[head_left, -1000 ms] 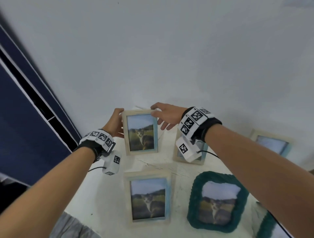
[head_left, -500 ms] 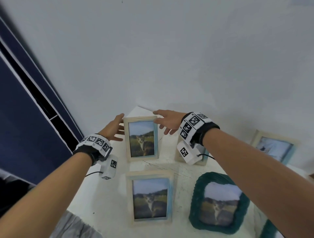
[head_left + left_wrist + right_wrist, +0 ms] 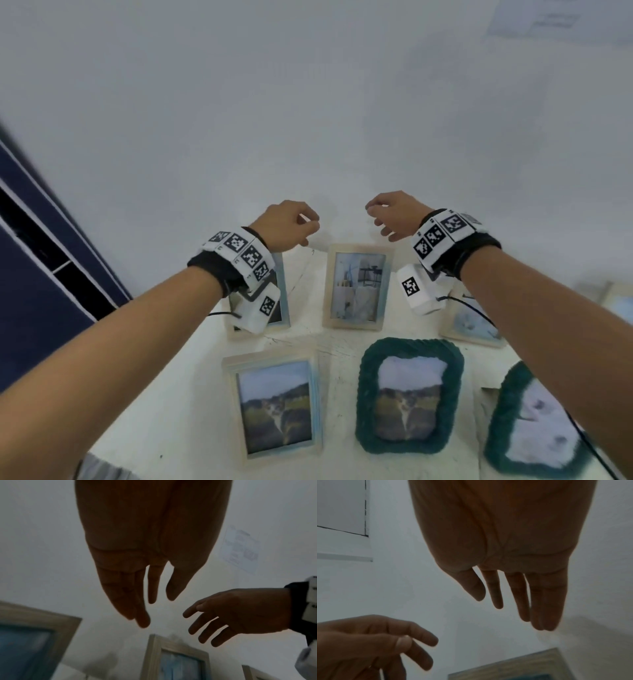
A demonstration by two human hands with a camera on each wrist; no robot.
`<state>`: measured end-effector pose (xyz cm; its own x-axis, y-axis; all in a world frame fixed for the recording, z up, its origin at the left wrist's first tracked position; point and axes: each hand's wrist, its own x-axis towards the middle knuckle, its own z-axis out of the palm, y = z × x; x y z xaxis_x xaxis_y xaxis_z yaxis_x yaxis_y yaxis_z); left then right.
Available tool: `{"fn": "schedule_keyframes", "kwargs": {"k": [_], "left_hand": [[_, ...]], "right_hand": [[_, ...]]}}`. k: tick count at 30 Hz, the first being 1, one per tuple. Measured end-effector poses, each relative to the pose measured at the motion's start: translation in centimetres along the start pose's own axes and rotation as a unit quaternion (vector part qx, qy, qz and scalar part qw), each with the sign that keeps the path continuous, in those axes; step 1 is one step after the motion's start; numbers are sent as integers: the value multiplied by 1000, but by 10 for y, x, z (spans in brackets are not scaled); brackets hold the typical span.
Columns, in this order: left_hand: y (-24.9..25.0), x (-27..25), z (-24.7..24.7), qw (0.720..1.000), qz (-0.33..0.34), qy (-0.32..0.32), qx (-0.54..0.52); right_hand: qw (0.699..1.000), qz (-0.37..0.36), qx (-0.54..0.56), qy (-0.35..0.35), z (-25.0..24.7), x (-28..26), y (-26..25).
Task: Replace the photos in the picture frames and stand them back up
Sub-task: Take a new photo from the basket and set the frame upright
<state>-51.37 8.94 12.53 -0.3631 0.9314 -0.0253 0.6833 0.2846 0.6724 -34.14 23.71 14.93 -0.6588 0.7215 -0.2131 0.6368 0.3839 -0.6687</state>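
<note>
On the white table, by size
Table (image 3: 191,404): bears every frame, wall just behind
Green frames (image 3: 409,394): front right, upright, the nearer to centre showing a landscape
Front wooden frame (image 3: 274,407): upright, landscape photo in place
Middle back frame (image 3: 356,287): upright, holds a room photo (likely the next to swap)
Left hand (image 3: 286,228): above the back row, fingers loosely curled, holding nothing
Right hand (image 3: 394,214): beside it, fingers relaxed, empty
Advice: take the middle frame by both side edges and lift straight, so neighbours stay standing
</note>
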Motion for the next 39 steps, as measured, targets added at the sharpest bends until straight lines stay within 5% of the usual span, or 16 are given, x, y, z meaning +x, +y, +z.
{"fn": "schedule_keyframes", "kwargs": {"k": [4,8,16,25,29,35,39], "left_hand": [[8,21,33,993,-83,-82,33],[10,31,50,987,-104,-105,65],[19,36,45,995,-55,-55,67],[75,15,7,993,92,64,-33],[118,-15,4,983,130,66,-109],[174,-78,41,965,139,-5,-221],[199,-116,93,966,141,-36,-214]], "right_hand": [[995,81,-47,23,-7,0,29],[985,164,51,-21,-2,-3,43],[990,117,81,-23,-4,-15,39],[959,-36,235,153,-58,-65,39],[929,-83,310,185,-72,-112,50],[905,-81,403,112,-60,-213,97],[848,-80,513,106,-38,-274,146]]}}
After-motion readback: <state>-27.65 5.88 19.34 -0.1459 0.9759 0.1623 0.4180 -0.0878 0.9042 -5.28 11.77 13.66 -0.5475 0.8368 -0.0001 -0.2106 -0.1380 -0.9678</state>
